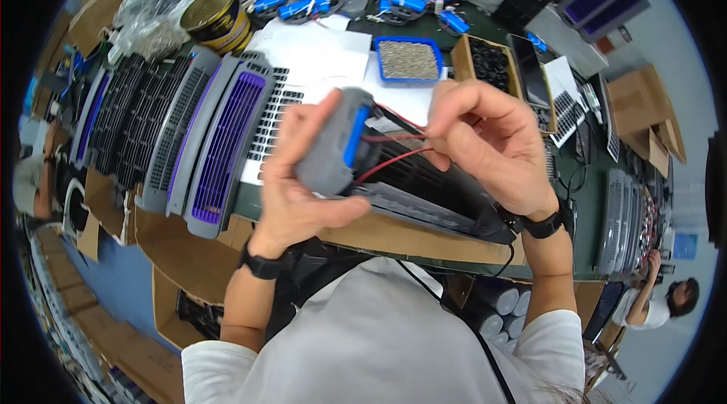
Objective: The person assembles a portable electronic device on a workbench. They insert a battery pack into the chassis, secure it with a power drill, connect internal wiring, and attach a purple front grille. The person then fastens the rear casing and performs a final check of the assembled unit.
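My left hand grips a rounded grey plastic cap by its sides, tilted above the bench. Along the cap's inner face shows a blue battery pack. Thin red wires run from the cap across to my right hand, where thumb and fingers pinch their ends; the exact tips are hidden by the fingers. Beneath the wires lies a long dark grey slotted housing, its near end close to my left thumb and its far end by my right wrist.
Purple-grilled grey housings stand in a row at left, near a yellow-black tin. A blue tray of small metal pieces and a cardboard box of black parts lie beyond my hands. Caps with blue batteries pile behind. A person sits at far right.
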`<state>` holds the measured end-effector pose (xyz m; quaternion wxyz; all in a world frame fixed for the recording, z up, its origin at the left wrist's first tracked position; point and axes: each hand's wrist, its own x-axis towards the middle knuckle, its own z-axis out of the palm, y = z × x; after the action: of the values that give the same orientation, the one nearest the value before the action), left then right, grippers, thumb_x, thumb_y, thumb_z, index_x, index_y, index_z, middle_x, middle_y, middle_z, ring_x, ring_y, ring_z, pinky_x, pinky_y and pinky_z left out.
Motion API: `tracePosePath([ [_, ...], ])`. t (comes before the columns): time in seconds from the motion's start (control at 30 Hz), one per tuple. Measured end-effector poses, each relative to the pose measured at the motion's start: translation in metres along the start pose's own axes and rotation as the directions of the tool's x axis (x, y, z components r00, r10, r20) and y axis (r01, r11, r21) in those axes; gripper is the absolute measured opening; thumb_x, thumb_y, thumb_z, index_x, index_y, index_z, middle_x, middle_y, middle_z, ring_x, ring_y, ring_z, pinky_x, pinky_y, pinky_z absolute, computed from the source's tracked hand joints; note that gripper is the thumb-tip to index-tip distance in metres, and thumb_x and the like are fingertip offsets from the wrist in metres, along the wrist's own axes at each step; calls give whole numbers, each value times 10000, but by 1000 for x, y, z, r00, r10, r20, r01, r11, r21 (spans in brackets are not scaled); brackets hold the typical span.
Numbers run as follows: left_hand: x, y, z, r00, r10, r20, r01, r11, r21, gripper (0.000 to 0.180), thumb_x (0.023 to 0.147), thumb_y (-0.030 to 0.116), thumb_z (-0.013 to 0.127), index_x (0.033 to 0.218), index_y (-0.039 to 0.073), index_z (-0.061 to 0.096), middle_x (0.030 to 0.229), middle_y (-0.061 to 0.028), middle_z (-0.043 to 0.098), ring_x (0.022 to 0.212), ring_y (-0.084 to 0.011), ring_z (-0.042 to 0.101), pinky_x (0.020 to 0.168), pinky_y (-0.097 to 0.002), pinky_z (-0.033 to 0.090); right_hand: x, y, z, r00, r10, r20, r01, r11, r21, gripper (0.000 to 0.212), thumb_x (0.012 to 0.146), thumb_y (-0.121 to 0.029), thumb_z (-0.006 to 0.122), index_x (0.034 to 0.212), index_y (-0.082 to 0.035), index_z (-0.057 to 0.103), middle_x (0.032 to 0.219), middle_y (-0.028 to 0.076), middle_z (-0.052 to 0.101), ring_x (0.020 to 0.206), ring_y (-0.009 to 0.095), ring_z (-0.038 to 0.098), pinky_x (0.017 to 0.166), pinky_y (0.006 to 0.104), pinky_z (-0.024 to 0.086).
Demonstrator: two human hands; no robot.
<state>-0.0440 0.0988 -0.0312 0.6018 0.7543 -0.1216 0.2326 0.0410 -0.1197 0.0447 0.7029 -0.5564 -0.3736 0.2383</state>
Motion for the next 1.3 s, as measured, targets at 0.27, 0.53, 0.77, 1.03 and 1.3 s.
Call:
tracePosePath([
  [0.27,86,89,19,860,481,172,-510,802,309,800,451,325,862,1180,44,690,1003,-109,568,937,-242,573,817,-354,499,-22,-90,0,927,-370,-58,181,577,-797,446,939,-329,579,1182,45,568,1185,155,524,1137,231,501,1026,368,360],
  [0.53,84,76,126,855,468,224,-437,882,-176,1076,502,270,959,1390,54,390,1104,-117,517,993,-288,569,860,-360,478,-71,-133,-31,988,13,-154,-128,628,-768,662,939,-392,642,1406,22,423,1313,162,438,1252,273,429,1075,376,332],
  [0.77,66,83,160,816,498,293,-447,865,-226,1102,526,180,925,1436,66,313,1281,-206,516,1098,-367,590,890,-407,525,-100,-147,-32,899,224,-376,-405,750,-522,678,888,-434,702,1364,7,505,1198,129,536,1163,227,519,1036,357,390],
  [1.03,73,85,148,771,558,307,-507,829,-236,889,541,100,853,1340,125,464,1248,-191,510,1041,-381,612,820,-411,549,-106,-129,-27,936,-26,-352,-241,681,-692,652,937,-366,659,1437,-21,423,1256,108,484,1108,200,510,991,341,419],
  [1.3,114,69,107,785,359,504,-420,908,6,873,535,94,801,1321,113,420,1199,-150,539,1049,-298,608,944,-358,482,-264,-5,-157,569,-394,-722,-821,-219,-527,659,789,-281,784,1328,-34,497,1153,253,518,1030,479,550,858,514,496],
])
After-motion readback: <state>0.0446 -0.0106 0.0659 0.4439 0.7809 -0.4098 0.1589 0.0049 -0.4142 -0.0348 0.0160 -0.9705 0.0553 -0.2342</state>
